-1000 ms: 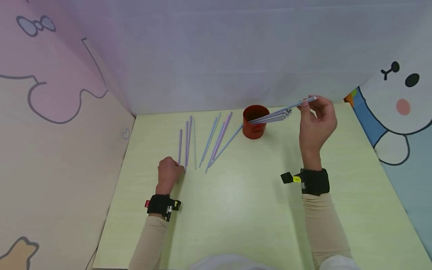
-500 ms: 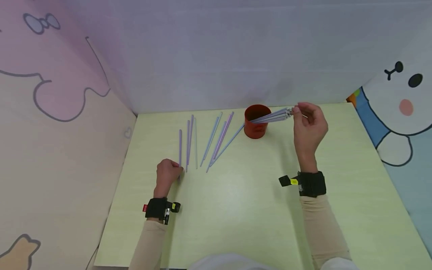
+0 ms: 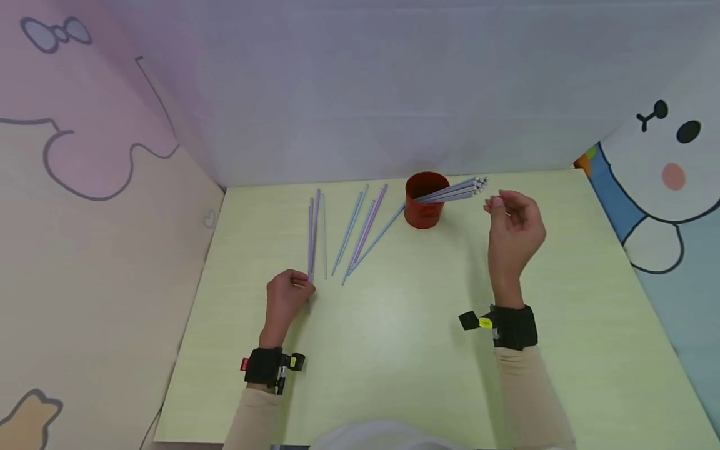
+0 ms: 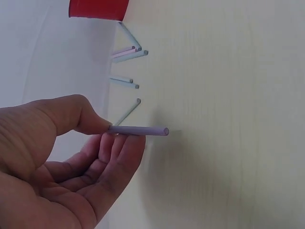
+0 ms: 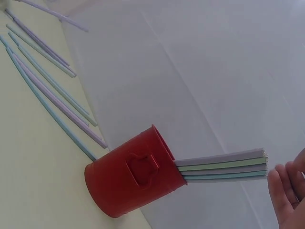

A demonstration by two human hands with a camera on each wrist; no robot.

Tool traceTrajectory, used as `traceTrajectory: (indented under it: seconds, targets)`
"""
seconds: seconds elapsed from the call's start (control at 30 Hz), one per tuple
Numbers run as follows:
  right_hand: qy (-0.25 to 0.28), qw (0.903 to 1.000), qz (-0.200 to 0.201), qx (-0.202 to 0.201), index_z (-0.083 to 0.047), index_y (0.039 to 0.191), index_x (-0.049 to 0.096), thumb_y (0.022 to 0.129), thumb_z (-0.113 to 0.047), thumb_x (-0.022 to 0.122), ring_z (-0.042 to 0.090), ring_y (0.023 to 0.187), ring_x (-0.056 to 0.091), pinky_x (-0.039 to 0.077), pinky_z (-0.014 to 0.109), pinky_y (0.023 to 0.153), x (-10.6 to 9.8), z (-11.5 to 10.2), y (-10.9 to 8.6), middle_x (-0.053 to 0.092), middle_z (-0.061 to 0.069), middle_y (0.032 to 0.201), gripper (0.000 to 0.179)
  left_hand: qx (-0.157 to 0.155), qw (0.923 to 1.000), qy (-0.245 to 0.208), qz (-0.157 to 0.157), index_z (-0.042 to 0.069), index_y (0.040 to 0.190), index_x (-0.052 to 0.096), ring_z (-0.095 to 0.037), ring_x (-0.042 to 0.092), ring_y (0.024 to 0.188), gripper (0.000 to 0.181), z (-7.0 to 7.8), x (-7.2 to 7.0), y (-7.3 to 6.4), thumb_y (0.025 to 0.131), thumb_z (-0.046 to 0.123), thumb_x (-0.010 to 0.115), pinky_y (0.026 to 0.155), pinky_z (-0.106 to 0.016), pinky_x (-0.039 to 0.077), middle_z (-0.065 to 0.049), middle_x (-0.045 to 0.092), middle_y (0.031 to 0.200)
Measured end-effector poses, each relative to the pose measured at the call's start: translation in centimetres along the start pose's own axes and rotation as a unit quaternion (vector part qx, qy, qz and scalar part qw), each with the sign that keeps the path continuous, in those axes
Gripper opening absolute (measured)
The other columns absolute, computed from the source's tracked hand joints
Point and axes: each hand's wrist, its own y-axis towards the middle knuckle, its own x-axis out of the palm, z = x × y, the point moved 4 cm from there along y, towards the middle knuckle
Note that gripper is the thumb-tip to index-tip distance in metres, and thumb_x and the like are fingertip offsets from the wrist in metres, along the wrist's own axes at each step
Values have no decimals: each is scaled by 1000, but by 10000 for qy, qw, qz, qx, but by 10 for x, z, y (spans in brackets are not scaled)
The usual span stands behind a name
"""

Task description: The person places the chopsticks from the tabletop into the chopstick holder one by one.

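My left hand (image 3: pixel 287 303) pinches a purple straw (image 4: pixel 138 130) between thumb and fingers, its near end pointing out past the fingertips in the left wrist view. My right hand (image 3: pixel 513 234) is beside the red cup (image 3: pixel 422 215), thumb and fingertips loosely bent with nothing held. Right by those fingertips end several straws (image 5: pixel 219 167), purple, green and blue, bundled in the cup and leaning out over its rim to the right. The cup stands upright near the back of the table.
On the table, left of the cup, lie blue straws (image 3: pixel 350 228), pink-purple straws (image 3: pixel 368 226) and a pale green straw (image 3: pixel 324 240). One blue straw (image 3: pixel 379 236) reaches to the cup's base. A pale wall (image 3: pixel 360 94) rises behind the table (image 3: pixel 394 350).
My right hand has let go of a straw at the cup and drawn down, away from the bundle. My left hand has lifted a purple straw and shifted slightly right and nearer.
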Motion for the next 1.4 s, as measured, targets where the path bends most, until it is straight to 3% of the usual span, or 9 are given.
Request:
traceTrajectory:
  seconds: [0.2, 0.33, 0.57, 0.8, 1.07, 1.27, 1.4]
  targets:
    - [370, 9992, -160, 73, 19, 101, 62, 86, 14, 64, 31, 78, 67, 59, 25, 72, 4, 0, -19, 62, 33, 91, 16, 379, 9992, -56, -85, 3, 89, 66, -19, 66, 68, 17, 12, 12, -3, 73, 3, 72, 53, -30, 53, -9, 70, 80]
    - [663, 9966, -404, 264, 22, 104, 60, 86, 16, 63, 34, 79, 67, 59, 27, 72, 9, 7, -35, 60, 37, 92, 19, 894, 9958, -92, -163, 4, 88, 65, -16, 64, 65, 16, 26, 21, -6, 74, 2, 71, 53, -30, 53, -6, 68, 78]
    - [572, 9930, -921, 472, 15, 106, 64, 87, 9, 65, 28, 80, 68, 58, 25, 75, 21, 23, -60, 65, 28, 94, 19, 1864, 9818, -264, -242, 9, 88, 63, -10, 62, 65, 15, 49, 36, -13, 76, 3, 69, 58, -31, 56, -1, 66, 77]
    - [737, 9857, -1370, 642, 10, 107, 65, 87, 9, 66, 30, 82, 67, 58, 26, 78, 37, 19, -79, 65, 30, 97, 20, 2638, 9643, -133, -205, 8, 90, 62, -8, 61, 65, 18, 64, 45, -20, 75, 1, 70, 56, -28, 56, -1, 64, 79]
    - [692, 9748, -1932, 879, 10, 112, 64, 87, 10, 65, 38, 84, 66, 57, 24, 80, 52, 6, -99, 66, 28, 99, 25, 2831, 9583, -176, -354, 8, 94, 61, -10, 60, 67, 21, 74, 51, -28, 77, 2, 72, 59, -29, 57, -1, 63, 82]
    - [615, 9708, -2098, 990, 17, 110, 61, 85, 16, 64, 43, 83, 64, 57, 23, 79, 61, -15, -107, 64, 33, 101, 26, 2964, 9539, -80, -459, 9, 95, 61, -10, 59, 68, 20, 78, 54, -31, 78, 4, 71, 61, -30, 57, 0, 62, 83]
    - [575, 9705, -2094, 1050, 13, 108, 63, 85, 12, 66, 36, 84, 68, 57, 24, 79, 61, -9, -111, 66, 29, 100, 23, 3077, 9501, 36, -502, 9, 95, 61, -9, 59, 69, 18, 81, 55, -32, 80, 5, 70, 61, -28, 57, 1, 62, 83]
